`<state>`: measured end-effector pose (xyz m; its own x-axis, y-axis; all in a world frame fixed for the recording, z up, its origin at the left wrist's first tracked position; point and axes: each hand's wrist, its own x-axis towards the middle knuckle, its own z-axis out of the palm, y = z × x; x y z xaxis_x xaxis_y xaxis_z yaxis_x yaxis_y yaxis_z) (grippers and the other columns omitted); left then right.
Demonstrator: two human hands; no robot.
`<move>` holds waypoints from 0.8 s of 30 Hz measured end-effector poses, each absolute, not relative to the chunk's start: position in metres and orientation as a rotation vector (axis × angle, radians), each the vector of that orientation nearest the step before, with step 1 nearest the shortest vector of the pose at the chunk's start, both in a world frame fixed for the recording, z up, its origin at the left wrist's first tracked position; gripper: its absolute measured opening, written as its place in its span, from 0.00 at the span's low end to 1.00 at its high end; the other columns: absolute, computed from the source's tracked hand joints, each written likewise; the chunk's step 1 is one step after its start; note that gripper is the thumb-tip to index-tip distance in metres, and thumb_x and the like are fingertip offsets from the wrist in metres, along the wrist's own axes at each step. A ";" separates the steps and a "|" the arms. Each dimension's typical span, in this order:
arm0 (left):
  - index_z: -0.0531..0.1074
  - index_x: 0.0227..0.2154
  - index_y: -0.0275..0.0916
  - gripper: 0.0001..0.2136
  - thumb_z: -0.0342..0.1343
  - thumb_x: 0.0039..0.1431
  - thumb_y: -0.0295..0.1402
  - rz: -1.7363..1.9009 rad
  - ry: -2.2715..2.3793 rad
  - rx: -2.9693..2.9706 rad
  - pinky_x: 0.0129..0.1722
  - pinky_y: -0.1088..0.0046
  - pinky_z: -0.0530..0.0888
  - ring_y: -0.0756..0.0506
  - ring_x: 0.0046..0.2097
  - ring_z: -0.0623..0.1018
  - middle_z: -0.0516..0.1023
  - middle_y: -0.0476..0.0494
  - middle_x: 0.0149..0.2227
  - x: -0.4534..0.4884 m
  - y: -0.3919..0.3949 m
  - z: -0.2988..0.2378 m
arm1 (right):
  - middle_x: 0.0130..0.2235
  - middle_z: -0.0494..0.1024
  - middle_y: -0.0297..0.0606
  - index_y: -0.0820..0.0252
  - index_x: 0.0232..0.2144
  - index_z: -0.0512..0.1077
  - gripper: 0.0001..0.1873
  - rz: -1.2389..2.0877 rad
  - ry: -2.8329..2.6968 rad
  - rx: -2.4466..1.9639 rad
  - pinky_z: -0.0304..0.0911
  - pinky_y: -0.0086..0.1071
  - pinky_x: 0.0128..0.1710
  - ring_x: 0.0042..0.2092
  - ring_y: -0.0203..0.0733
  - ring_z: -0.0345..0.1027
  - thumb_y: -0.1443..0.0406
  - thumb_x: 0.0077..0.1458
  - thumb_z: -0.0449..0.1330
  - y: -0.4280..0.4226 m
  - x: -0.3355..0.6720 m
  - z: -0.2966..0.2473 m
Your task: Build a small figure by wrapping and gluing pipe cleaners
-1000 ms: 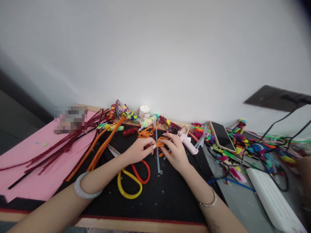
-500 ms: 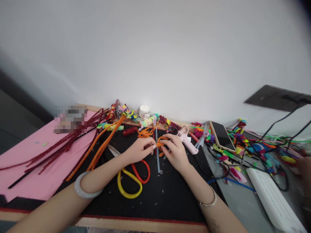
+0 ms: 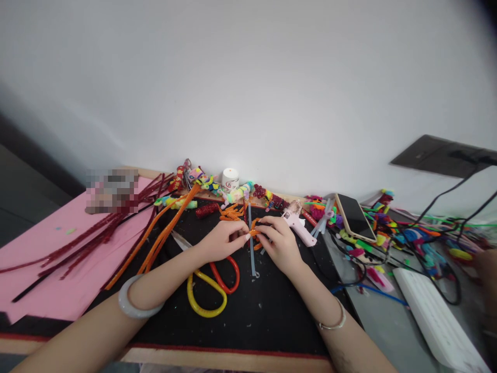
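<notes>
Between my two hands is a short piece of orange pipe cleaner [image 3: 253, 231]. My left hand [image 3: 225, 238] pinches its left side with thumb and forefinger, and my right hand [image 3: 280, 242] grips it from the right with bent fingers. Beneath the fingertips, a translucent glue stick [image 3: 252, 261] lies on the black mat [image 3: 272, 316]. Several orange pipe cleaner pieces [image 3: 232, 212] sit just behind my left hand. Scissors [image 3: 207, 292] with red and yellow handles rest under my left forearm. Right of my right hand lies a pale pink glue gun [image 3: 301, 228].
Long orange pipe cleaners [image 3: 163, 235] and dark red ones [image 3: 97, 233] spread leftward, partly over a pink sheet [image 3: 34, 290]. A white paper cup [image 3: 230, 179] stands by the wall. On the right are a phone [image 3: 355, 217], colourful pipe cleaner pieces, cables and a white power strip [image 3: 438, 316].
Both hands stay in nearly the same place. The fingers have shifted slightly around the orange piece, with the right fingertips a little closer in.
</notes>
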<state>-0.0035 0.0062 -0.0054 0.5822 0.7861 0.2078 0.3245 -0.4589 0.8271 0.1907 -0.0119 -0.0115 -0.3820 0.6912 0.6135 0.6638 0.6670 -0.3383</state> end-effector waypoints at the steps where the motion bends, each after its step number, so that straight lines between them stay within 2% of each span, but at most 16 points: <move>1: 0.67 0.28 0.35 0.07 0.49 0.57 0.33 0.759 0.881 2.031 0.24 0.80 0.62 0.54 0.23 0.65 0.67 0.52 0.23 -0.003 0.006 -0.006 | 0.42 0.71 0.42 0.57 0.37 0.72 0.08 0.048 -2.123 -1.043 0.64 0.40 0.44 0.46 0.43 0.64 0.69 0.56 0.55 -0.012 0.191 -0.012; 4: 0.66 0.34 0.36 0.06 0.51 0.56 0.33 0.775 0.895 2.016 0.22 0.81 0.62 0.55 0.21 0.64 0.68 0.53 0.25 -0.003 0.007 -0.009 | 0.42 0.71 0.43 0.57 0.37 0.72 0.08 0.038 -2.120 -1.048 0.64 0.40 0.44 0.45 0.43 0.65 0.69 0.55 0.55 -0.012 0.191 -0.012; 8: 0.66 0.42 0.38 0.12 0.55 0.53 0.32 0.854 0.970 2.140 0.23 0.79 0.64 0.56 0.21 0.64 0.71 0.51 0.31 -0.004 0.007 -0.013 | 0.42 0.71 0.43 0.57 0.38 0.72 0.09 0.025 -2.136 -1.045 0.65 0.40 0.43 0.45 0.44 0.65 0.69 0.55 0.55 -0.011 0.191 -0.013; 11: 0.68 0.41 0.40 0.10 0.54 0.55 0.31 0.882 0.970 2.317 0.28 0.78 0.67 0.54 0.25 0.67 0.73 0.48 0.35 -0.005 0.006 -0.015 | 0.42 0.71 0.43 0.56 0.38 0.71 0.09 0.028 -2.154 -1.040 0.65 0.41 0.43 0.46 0.44 0.64 0.69 0.55 0.54 -0.011 0.190 -0.013; 16: 0.70 0.40 0.39 0.08 0.50 0.59 0.30 0.900 0.916 2.425 0.38 0.77 0.69 0.50 0.39 0.73 0.74 0.46 0.40 -0.006 0.008 -0.017 | 0.43 0.71 0.44 0.58 0.38 0.71 0.09 0.027 -2.180 -1.042 0.65 0.41 0.44 0.46 0.45 0.64 0.70 0.55 0.54 -0.012 0.189 -0.013; 24: 0.70 0.37 0.39 0.06 0.51 0.58 0.29 0.897 0.927 2.450 0.39 0.75 0.70 0.49 0.39 0.74 0.75 0.46 0.38 -0.006 0.008 -0.020 | 0.43 0.71 0.43 0.57 0.38 0.71 0.10 0.036 -2.162 -1.043 0.65 0.41 0.44 0.46 0.44 0.65 0.70 0.55 0.54 -0.012 0.189 -0.014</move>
<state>-0.0059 0.0083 -0.0199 0.5808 0.6900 0.4319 0.4540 -0.7150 0.5316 0.1895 -0.0116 -0.0139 -0.4098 0.6898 0.5969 0.6698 0.6717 -0.3165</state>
